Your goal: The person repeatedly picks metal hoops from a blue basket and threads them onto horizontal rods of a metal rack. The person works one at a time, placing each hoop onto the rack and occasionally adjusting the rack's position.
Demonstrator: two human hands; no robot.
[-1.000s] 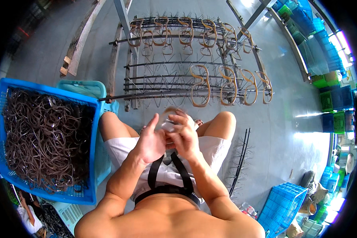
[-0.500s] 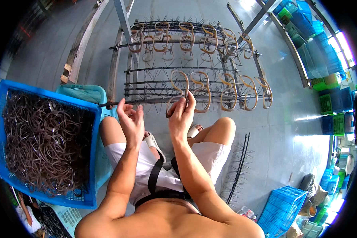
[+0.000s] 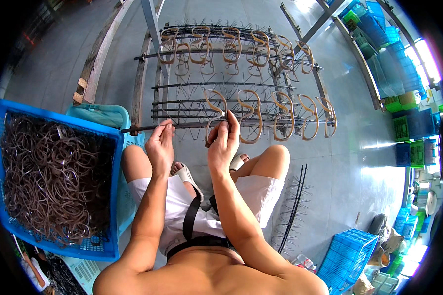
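Observation:
My right hand [image 3: 224, 140] is closed on a brown, two-looped eyeglass frame [image 3: 215, 101], held upright at the near bar of a rack. That near bar [image 3: 187, 125] is dark and carries thin wire prongs. At its left part my left hand [image 3: 161, 145] pinches with thumb and forefinger; what is between the fingertips is too small to make out. To the right of my right hand, several similar eyeglass frames [image 3: 251, 115] hang on the same bar. Another row of eyeglass frames [image 3: 231, 44] hangs on the far bars.
A blue crate [image 3: 59, 116] heaped with brown, curved, glossy pieces [image 3: 54, 172] stands at my left, beside a teal crate [image 3: 128, 115]. A loose pronged bar [image 3: 293, 211] lies on the floor at right. Metal rack posts [image 3: 152, 29] rise ahead. Another blue crate [image 3: 347, 260] stands at lower right.
My left hand's fingers have gone from spread to pinched together at the bar. The eyeglass frame in my right hand has tilted and shifted slightly left.

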